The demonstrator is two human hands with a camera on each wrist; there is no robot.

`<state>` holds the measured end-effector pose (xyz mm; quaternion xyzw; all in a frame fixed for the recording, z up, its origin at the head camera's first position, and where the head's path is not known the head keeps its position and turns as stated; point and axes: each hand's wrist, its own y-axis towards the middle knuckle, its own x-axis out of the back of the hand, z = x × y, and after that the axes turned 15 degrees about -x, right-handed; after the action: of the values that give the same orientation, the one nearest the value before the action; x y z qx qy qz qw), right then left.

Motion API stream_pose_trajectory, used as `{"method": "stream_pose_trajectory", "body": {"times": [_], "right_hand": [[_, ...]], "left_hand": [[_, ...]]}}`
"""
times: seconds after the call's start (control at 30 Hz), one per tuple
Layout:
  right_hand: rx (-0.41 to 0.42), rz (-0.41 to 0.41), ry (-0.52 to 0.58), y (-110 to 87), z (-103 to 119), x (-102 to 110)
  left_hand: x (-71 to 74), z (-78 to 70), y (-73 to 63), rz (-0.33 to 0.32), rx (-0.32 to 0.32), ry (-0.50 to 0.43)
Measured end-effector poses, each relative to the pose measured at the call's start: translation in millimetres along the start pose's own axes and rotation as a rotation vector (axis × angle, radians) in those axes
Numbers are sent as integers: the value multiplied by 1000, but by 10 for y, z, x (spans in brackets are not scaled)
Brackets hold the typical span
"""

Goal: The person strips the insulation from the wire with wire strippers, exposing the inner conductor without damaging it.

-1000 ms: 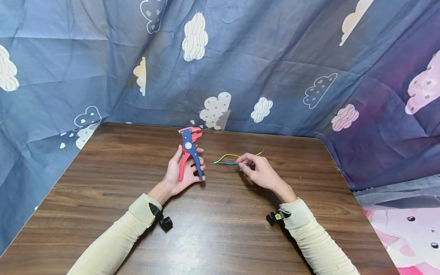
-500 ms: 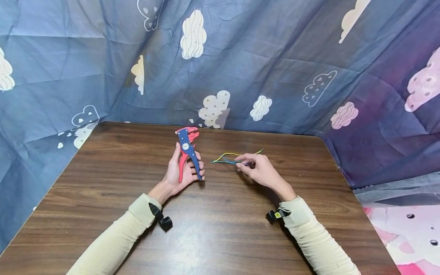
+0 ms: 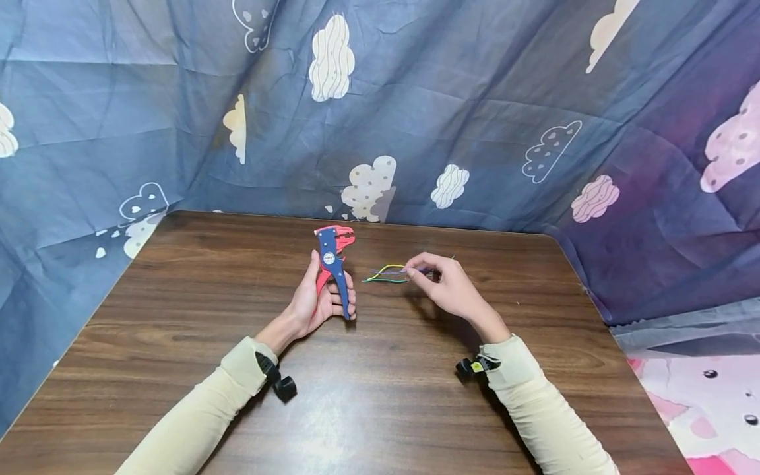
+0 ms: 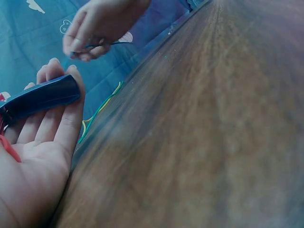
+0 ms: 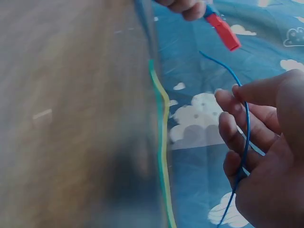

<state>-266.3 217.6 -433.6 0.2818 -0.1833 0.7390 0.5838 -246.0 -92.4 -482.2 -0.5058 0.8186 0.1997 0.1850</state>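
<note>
My left hand (image 3: 309, 303) grips a wire stripper (image 3: 328, 257) with a red head and one red and one blue handle. Its head points away from me, and the thumb lies along the red handle's side. In the left wrist view the fingers sit behind the blue handle (image 4: 47, 97). My right hand (image 3: 448, 284) pinches a thin blue wire (image 5: 248, 123) between thumb and fingertips; one end sticks out towards the stripper. Below that hand, a yellow wire (image 3: 388, 266) and a green wire (image 3: 390, 281) lie on the table, partly hidden by it in the head view.
The brown wooden table (image 3: 368, 396) reaches back to a blue curtain (image 3: 404, 99) with cloud prints. A pink printed cloth (image 3: 706, 409) hangs at the right edge. Each wrist carries a black strapped camera, one of them the left wrist camera (image 3: 286, 388).
My right hand has lifted the blue wire up from beside the yellow and green ones. The left hand has turned the wire stripper slightly, and its head has shifted right and nearer.
</note>
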Motion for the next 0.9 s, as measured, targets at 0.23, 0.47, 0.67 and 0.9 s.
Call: {"method": "stream_pose_trajectory", "body": {"times": [0.23,0.47,0.67,0.9], "right_hand": [[-1,-52,43,113,276,66],[49,1,50,126,390,-34],[73,-18,71,109,382,-28],[56,-27,105,125,358,-24]], "left_hand": [[19,37,18,30,12,17],[18,30,18,38,5,69],[7,15,-2,63,-4,117],[3,25,4,84,3,133]]}}
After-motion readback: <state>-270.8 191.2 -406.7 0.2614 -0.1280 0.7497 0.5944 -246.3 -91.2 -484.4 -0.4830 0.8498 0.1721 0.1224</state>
